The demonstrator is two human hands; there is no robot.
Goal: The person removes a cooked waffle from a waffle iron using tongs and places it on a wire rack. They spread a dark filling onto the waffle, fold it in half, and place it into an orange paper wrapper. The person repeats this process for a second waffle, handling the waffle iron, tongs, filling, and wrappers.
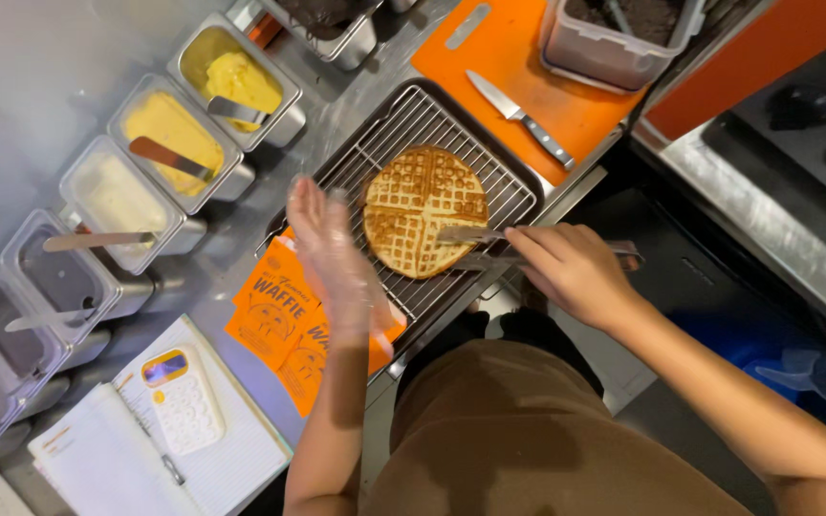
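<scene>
Fingers (pixel 539 241) of the right hand (pixel 576 272), at centre right of the frame, are closed around the handles of metal tongs (pixel 475 246), whose tips reach left and pinch the lower right edge of a round golden waffle (pixel 423 205). That waffle lies flat on a wire rack (pixel 489 177) set in a dark tray (pixel 539 183) in the upper middle of the frame. Left of the waffle, the left hand (pixel 336 263), in a thin clear glove, is raised with its fingers (pixel 306 210) straight and spread, gripping nothing, just beside the waffle's left edge; whether it touches is blurred. Below that hand, orange paper sleeves (pixel 274 311) lie on the steel tabletop (pixel 231 229), partly under the tray's corner. Along the left edge runs a row of metal tubs (pixel 169 129) holding yellow and pale fillings, each with a spreader (pixel 169 158) in it. At lower left an open notebook (pixel 231 459) carries a white calculator (pixel 179 397). At the top an orange cutting board (pixel 518 57) bears a knife (pixel 518 117) and a plastic container (pixel 614 48).
</scene>
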